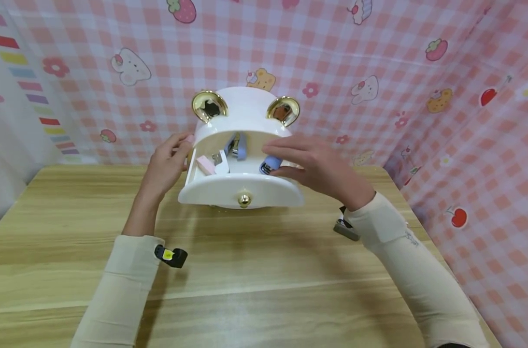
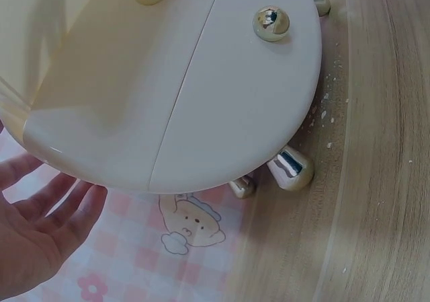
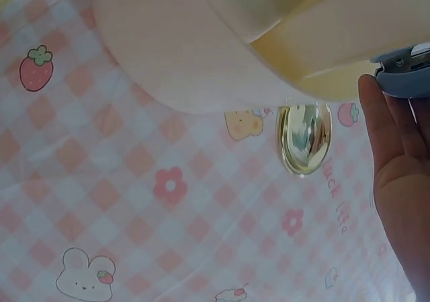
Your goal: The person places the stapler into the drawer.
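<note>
- Across the near part of the scene spreads a pale wood-grain worktop (image 1: 255, 299), with small white flecks (image 2: 329, 144) beside the organizer's feet (image 2: 291, 170).
- Pink-and-white checked cloth (image 1: 168, 43) hangs along the far and right sides, printed with strawberries, flowers, bears, rabbits and cherries; a strip of coloured bars (image 1: 36, 99) runs down it at the far left.
- On the cloth, pink lettering (image 3: 336, 198) seems to read "luck life"; the small mark (image 1: 411, 238) on the right sleeve (image 1: 403, 261) is too small to read.
- One glossy white organizer (image 1: 246, 108) stands at the far middle of the worktop, bearing two gold ears (image 1: 209, 106). Two gold knobs (image 2: 271, 23) show on its front, and three gold feet can be seen from the left wrist.
- Its upper drawer (image 1: 211, 191) is pulled out towards the near side.
- Three staplers are counted: a blue stapler (image 1: 272, 163) at the drawer's right, a second blue one (image 1: 241, 147) at its far middle, and a pink-and-white one (image 1: 221, 164) at its left.
- The right hand (image 1: 318, 162) pinches the first between thumb and fingers; whether it touches the drawer floor cannot be told.
- The left hand (image 1: 164, 159) grasps no stapler; its loosely extended fingers touch the organizer's left side.
</note>
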A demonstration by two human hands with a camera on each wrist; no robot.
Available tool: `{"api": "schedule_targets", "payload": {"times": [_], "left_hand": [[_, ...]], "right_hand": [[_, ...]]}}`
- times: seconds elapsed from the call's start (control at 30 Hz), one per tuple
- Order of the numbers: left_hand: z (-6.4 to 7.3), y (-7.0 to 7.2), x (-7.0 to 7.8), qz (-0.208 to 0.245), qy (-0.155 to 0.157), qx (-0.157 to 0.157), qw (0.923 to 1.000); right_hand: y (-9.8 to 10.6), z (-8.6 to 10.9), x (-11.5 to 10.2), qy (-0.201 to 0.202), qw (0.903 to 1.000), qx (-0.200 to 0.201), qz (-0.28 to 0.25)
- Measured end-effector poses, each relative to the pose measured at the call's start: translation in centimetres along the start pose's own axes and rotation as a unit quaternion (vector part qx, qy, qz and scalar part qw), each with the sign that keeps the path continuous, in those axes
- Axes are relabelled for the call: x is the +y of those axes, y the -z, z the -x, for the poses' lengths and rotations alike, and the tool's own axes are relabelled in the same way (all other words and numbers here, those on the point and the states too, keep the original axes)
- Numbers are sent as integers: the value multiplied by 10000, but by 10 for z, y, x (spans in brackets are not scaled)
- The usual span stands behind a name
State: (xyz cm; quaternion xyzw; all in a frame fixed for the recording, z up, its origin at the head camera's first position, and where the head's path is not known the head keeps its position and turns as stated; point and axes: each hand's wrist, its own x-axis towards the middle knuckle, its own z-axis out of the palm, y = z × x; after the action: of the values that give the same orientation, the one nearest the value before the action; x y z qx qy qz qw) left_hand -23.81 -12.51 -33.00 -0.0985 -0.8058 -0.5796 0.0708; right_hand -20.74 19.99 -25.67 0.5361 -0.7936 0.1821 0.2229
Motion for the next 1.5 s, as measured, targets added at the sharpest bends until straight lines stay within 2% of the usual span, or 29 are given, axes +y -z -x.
{"api": "schedule_targets", "payload": {"times": [0.47,0.87,1.5], "left_hand": [[-2,1,0,-59,12,24,10000],[0,-1,-1,22,-4,1,10000],[-1,0,-1,-17,32,9,10000]], "right_hand": [[-16,-21,3,-101,9984,-557,53],[-28,-27,9,-378,9940,-1030,-29],[-36,-45,11,-841,9820,-1554,664]]}}
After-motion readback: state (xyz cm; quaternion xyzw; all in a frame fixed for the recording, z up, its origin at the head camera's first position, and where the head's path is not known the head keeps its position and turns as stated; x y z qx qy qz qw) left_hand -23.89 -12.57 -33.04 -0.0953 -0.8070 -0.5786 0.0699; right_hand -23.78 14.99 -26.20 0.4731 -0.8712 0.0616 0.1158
